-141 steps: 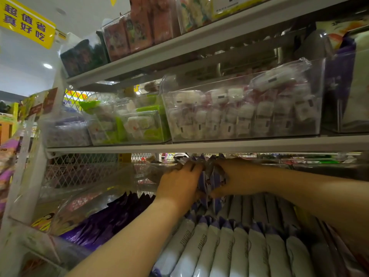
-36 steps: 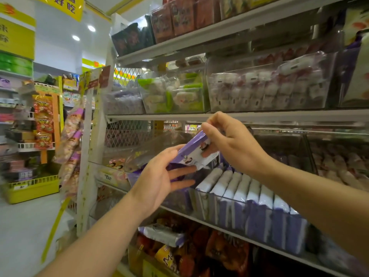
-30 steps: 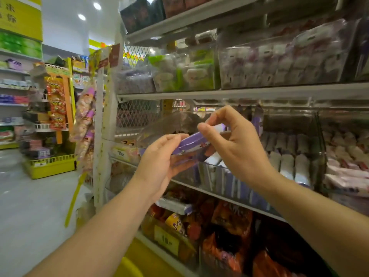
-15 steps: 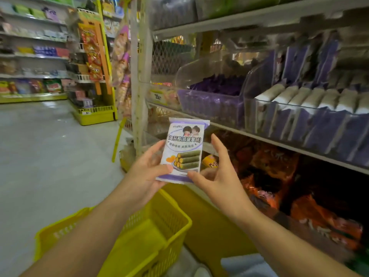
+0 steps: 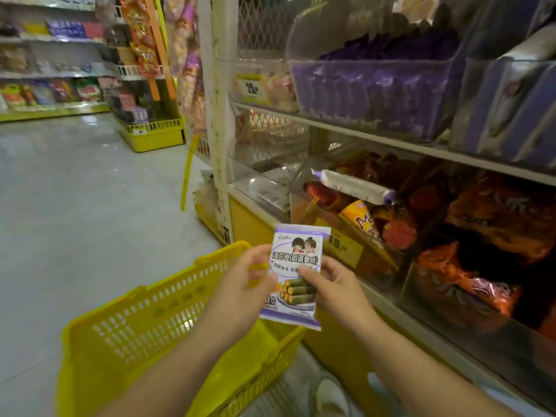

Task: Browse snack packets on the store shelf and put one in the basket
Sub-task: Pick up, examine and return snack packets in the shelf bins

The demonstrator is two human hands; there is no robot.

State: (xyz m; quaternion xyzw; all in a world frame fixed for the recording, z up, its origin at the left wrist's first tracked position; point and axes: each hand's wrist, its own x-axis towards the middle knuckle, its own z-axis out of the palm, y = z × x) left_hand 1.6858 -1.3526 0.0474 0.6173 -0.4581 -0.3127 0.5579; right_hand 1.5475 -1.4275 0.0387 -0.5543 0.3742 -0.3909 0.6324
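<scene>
**Packet selected, deposit outstanding**

The store shelf (image 5: 391,142) stood beside the yellow basket (image 5: 144,320). Above the basket's near rim, the left hand (image 5: 240,293) and right hand (image 5: 337,290) each pinched a side of the purple snack packet (image 5: 296,275). Browsing appeared complete; the drop remained.

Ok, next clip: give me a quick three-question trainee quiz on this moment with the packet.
1. True or false: the purple-and-white packet already lies in the yellow basket.
2. Of the left hand and the right hand, which holds the packet? A: left only. B: right only. C: both.
3. Fill in: the basket's opening is ___ the packet.
Key: 1 false, it is in the hands. 2 C. 3 below.
</scene>
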